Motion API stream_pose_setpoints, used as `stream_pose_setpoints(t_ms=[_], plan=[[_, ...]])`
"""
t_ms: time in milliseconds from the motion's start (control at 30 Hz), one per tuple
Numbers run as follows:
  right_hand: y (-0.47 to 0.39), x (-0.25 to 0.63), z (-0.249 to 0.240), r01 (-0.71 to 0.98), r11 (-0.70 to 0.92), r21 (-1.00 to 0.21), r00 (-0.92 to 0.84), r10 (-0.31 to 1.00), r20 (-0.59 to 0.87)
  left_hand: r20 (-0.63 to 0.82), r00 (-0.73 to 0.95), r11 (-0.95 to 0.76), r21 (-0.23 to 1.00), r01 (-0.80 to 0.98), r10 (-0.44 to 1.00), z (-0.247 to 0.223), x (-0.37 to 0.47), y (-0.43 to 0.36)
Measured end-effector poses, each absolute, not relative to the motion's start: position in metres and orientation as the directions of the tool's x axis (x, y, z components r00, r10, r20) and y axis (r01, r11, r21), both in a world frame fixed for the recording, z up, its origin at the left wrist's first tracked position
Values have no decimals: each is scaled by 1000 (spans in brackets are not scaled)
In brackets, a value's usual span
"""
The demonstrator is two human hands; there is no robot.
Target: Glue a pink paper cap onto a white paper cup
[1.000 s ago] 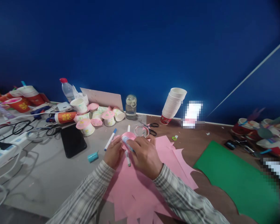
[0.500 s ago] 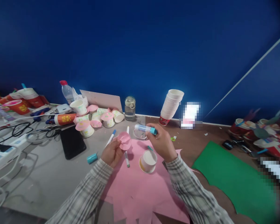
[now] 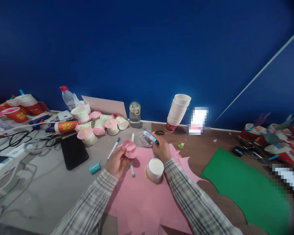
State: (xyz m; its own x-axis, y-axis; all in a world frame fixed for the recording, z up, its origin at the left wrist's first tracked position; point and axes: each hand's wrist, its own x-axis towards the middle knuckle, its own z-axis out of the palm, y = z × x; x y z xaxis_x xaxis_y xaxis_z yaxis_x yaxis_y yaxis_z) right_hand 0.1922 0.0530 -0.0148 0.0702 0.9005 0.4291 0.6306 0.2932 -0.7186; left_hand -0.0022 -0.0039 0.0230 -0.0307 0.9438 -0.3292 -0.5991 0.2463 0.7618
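Observation:
My left hand point(image 3: 117, 162) pinches a pink paper piece point(image 3: 129, 149), round and creased, above the left part of the pink sheet. My right hand point(image 3: 161, 149) is closed on a glue stick point(image 3: 150, 137), a clear tube with a blue end, which points up and to the left. Just below my right hand a white paper cup point(image 3: 155, 168) stands upside down on the pink sheet point(image 3: 147, 199). A white marker point(image 3: 132, 169) lies between my left hand and the cup. The teal cap point(image 3: 95, 168) rests on the grey table to the left.
Cups with pink paper discs point(image 3: 111, 125) cluster at the back left, near a black phone point(image 3: 74, 151). A glass jar point(image 3: 135, 115) and a tall cup stack point(image 3: 177, 111) stand by the blue wall. Green paper point(image 3: 242, 186) lies at right, cables at left.
My right hand has moved down and left with the glue stick, whose tilt has changed. Black scissor handles now show behind it. The pink piece has turned slightly in my left hand.

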Motion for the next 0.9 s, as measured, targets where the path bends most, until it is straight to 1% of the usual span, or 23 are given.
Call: stream_pose_setpoints(t_ms=[133,267,400,500,633,733,800,900], plan=[[55,192,-20,634,308,-710,68,891,448,-341,-35,255,763,-594,939,23,-1,-4],[54,193,-21,616,310,-724,57,899,434,-351,-28,267,757,-596,936,22,-1,-3],[53,191,-21,550,302,-779,67,914,401,-360,-23,276,753,-597,933,22,1,-3],[52,189,-20,452,278,-848,126,921,369,-358,-30,272,757,-595,933,24,1,-3],[54,192,-19,239,219,-946,289,914,285,-349,-43,258,765,-590,936,30,-1,-1],[58,193,-19,-1,157,-988,385,911,144,-337,-38,244,750,-615,941,35,1,3],[61,193,-19,-183,120,-976,392,919,39,-331,-25,242,735,-634,943,36,4,6],[64,192,-15,-429,82,-900,348,934,-81,-327,1,248,716,-653,945,33,10,13]])
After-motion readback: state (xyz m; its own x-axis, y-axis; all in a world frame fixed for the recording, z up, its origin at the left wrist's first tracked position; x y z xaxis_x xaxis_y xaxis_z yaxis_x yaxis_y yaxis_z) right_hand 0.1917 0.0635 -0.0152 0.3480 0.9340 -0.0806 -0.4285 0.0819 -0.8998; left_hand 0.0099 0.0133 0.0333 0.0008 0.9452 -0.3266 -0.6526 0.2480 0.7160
